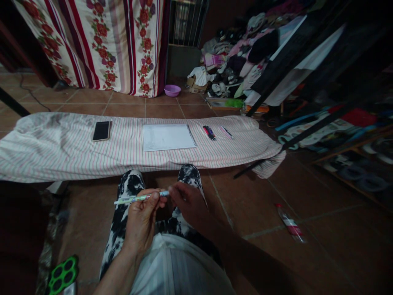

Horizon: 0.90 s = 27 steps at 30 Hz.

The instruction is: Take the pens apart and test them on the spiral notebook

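Note:
I sit with my knees toward a low ironing board (61, 151) covered in striped cloth. My left hand (141, 221) is closed around a thin light-green pen (135, 199) held level above my lap. My right hand (188, 205) pinches the pen's right end with its fingertips. On the board lie an open spiral notebook (168, 137), a dark phone (101, 130) to its left, and several pens (209, 132) plus one more pen (226, 132) to its right.
A floral curtain (116, 45) hangs at the back with a purple bowl (172, 90) on the tiles beside it. A heap of clothes (239, 53) and dark metal racks (322, 61) fill the right. A small bottle (290, 224) lies on the floor. A green object (63, 273) sits lower left.

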Available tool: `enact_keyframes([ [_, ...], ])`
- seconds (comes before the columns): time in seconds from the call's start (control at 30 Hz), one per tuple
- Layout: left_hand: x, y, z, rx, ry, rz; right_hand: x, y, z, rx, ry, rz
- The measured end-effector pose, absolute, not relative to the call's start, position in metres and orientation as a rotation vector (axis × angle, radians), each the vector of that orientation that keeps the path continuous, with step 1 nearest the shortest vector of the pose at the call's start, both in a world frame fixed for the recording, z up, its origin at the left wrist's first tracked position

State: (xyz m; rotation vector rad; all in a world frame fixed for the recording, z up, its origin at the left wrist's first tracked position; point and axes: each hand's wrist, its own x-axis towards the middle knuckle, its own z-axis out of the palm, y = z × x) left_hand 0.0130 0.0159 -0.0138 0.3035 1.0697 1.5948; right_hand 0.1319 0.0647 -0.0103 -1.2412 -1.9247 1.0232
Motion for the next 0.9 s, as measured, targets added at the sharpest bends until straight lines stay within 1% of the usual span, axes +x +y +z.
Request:
enact_keyframes([
  [0.23,0.012,0.019,-0.019,0.197,1.07,1.634,0.132,0.065,-0.017,-1.202,-1.88,1.173],
  [0.47,0.006,0.021,-0.024,0.055,1.003,1.678,0.135,0.066,-0.021,-1.052,-1.769,1.133],
  [0.6,0.007,0.021,-0.023,0.015,0.991,1.659,0.136,0.066,-0.022,-1.043,-1.766,1.148],
  [0.77,0.009,0.021,-0.026,0.009,0.97,1.621,0.134,0.064,-0.023,-1.051,-1.722,1.225],
  [0.9,0.012,0.021,-0.027,0.062,0.947,1.565,0.132,0.063,-0.028,-1.055,-1.628,1.353],
])
